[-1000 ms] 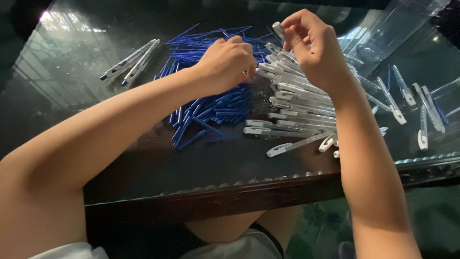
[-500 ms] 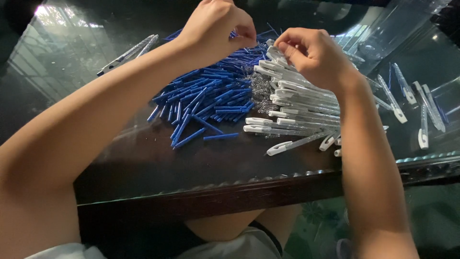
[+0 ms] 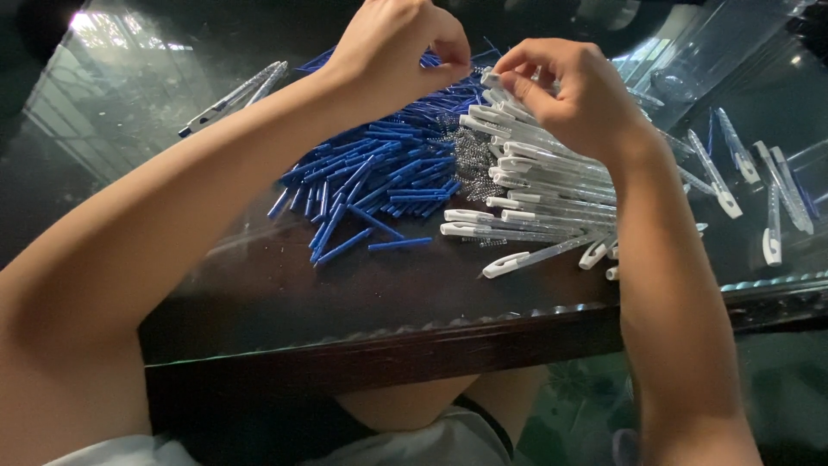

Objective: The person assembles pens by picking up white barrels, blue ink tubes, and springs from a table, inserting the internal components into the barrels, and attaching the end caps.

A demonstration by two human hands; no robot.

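Two hands meet over the far side of the dark glass table point(image 3: 362, 293), and I watch them from above. My left hand point(image 3: 392, 47) is curled, thumb and forefinger pinched together over the top of the blue refill pile point(image 3: 379, 173); I think they grip something thin and blue, but it is too small to be certain. My right hand point(image 3: 573, 95) is also closed, its fingertips point(image 3: 509, 82) pinching the end of one white pen barrel point(image 3: 493, 79) at the upper edge of the white barrel stack point(image 3: 543, 190).

That barrel lies just between the two hands, its free end pointing left toward the left fingertips, its long axis running roughly left to right like the other barrels under it. The two pinches are very near but I cannot tell if they touch. Small metal springs point(image 3: 470, 164) lie in the strip between the blue pile and the white stack, under both hands. More clear pens with white clips point(image 3: 759, 190) rest well apart on the right.
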